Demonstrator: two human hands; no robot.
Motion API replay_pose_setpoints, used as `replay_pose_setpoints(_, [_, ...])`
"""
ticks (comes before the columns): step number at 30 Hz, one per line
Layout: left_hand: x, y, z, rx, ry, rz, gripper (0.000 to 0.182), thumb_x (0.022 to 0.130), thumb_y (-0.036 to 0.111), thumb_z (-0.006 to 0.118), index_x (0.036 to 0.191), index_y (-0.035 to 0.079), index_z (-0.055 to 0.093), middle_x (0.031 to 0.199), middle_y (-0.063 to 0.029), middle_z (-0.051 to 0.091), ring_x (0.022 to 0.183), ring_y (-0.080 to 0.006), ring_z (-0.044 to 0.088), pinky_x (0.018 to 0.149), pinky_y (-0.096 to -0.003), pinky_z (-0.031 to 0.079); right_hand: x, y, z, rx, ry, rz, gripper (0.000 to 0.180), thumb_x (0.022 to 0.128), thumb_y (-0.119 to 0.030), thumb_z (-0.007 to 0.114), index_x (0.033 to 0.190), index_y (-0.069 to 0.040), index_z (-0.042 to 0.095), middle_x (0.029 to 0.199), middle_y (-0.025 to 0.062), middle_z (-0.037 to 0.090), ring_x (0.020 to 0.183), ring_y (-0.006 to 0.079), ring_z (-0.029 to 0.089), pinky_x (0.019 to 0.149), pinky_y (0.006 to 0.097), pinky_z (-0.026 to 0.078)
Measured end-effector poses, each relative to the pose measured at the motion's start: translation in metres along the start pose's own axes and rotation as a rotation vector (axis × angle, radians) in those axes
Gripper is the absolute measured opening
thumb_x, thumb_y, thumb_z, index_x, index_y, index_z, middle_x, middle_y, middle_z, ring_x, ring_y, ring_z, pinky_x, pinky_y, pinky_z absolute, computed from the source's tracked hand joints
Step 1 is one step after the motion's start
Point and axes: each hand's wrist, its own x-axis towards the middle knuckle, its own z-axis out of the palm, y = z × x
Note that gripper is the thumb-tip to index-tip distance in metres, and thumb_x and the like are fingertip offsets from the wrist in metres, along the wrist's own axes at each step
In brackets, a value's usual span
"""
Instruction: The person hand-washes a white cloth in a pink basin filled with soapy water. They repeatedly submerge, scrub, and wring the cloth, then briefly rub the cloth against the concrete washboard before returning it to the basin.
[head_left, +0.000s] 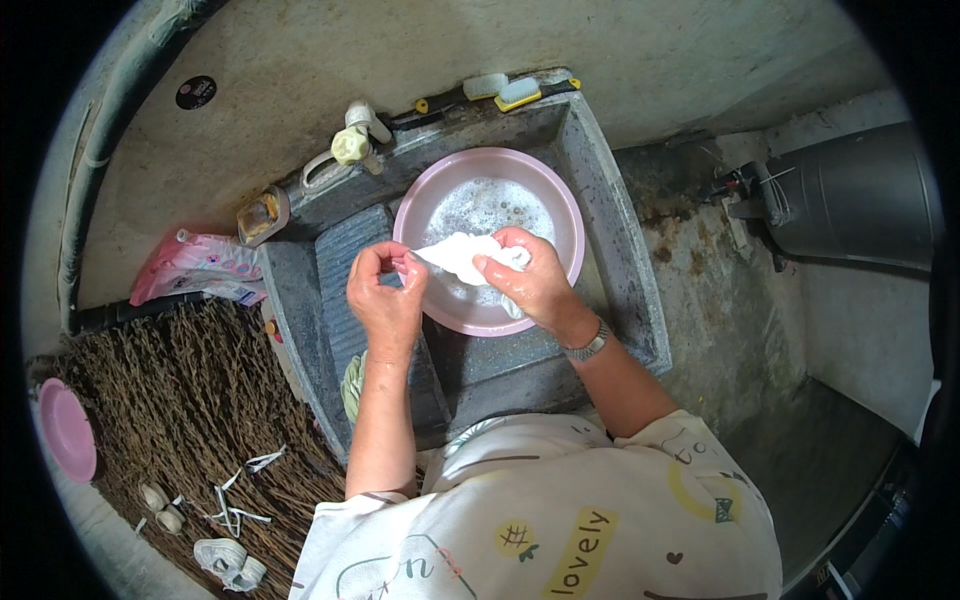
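A wet white cloth (457, 255) is stretched between my two hands above a pink plastic basin (406, 187). My left hand (386, 289) pinches one corner of it between thumb and fingertips. The bunched end is gripped in my right hand (532, 281), and a bit of cloth hangs below that palm. Soapy water (487, 206) with bubbles fills the bottom of the basin. The basin stands in a grey stone laundry sink (615, 202), to the right of its ribbed washboard (352, 262). A pale green cloth (352, 386) lies partly hidden behind my left forearm.
Two scrubbing brushes (519, 91) rest on the sink's back ledge. A tap (352, 142) stands at the back left, near a soap dish (262, 214) and a pink detergent bag (199, 266). Dry stalks (195, 375) with shoes (229, 564) on them lie left. A dark barrel (855, 195) is at right.
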Motion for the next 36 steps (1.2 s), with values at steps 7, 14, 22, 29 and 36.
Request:
replay_pose_setpoints(7, [0.004,0.001,-0.007,0.005,0.018,-0.006,0.011,0.073,0.002,0.069,0.082,0.0,0.063,0.076,-0.0046,0.062,0.067,-0.0125,0.057,0.065,-0.0263,0.048,-0.003,-0.003,0.001,-0.028,-0.035,-0.012,0.013,0.087,-0.01,0.07,0.094,-0.001,0.063,0.085,-0.0019,0.063,0.078,0.0029,0.054,0.066,0.022,0.045])
replay_pose_setpoints(14, [0.0,0.003,-0.006,-0.123,0.05,-0.113,0.01,0.073,0.001,0.068,0.082,0.0,0.063,0.075,-0.0031,0.061,0.067,-0.0097,0.056,0.065,-0.0241,0.047,-0.006,-0.011,-0.002,-0.042,-0.066,-0.025,0.009,0.089,-0.007,0.067,0.095,-0.003,0.061,0.087,-0.0037,0.06,0.082,0.0022,0.051,0.069,0.0212,0.043])
replay_pose_setpoints(22, [0.003,-0.001,-0.006,-0.149,0.069,-0.157,0.009,0.076,0.002,0.068,0.082,-0.001,0.062,0.074,-0.0011,0.061,0.066,-0.0059,0.053,0.063,-0.021,0.046,-0.009,-0.021,0.0,-0.108,-0.052,-0.077,0.009,0.088,-0.008,0.067,0.09,-0.004,0.058,0.083,-0.0043,0.057,0.078,0.002,0.048,0.066,0.0212,0.042])
replay_pose_setpoints(29, [0.001,-0.008,-0.004,-0.425,0.072,-0.36,0.009,0.076,0.0,0.068,0.081,0.0,0.06,0.073,0.001,0.06,0.064,-0.0049,0.051,0.062,-0.0198,0.045,-0.017,-0.023,0.004,-0.145,-0.092,-0.103,0.012,0.087,-0.006,0.068,0.088,-0.004,0.056,0.082,-0.004,0.055,0.078,0.002,0.047,0.065,0.0213,0.041])
replay_pose_setpoints(36, [0.006,0.009,-0.023,-0.32,0.031,-0.246,0.01,0.078,-0.002,0.068,0.083,0.0,0.06,0.079,0.0003,0.061,0.071,-0.0056,0.054,0.069,-0.0201,0.046,-0.022,-0.043,0.004,-0.151,0.024,-0.121,0.014,0.082,-0.006,0.068,0.084,-0.002,0.055,0.075,-0.0025,0.053,0.072,0.0041,0.047,0.061,0.025,0.042])
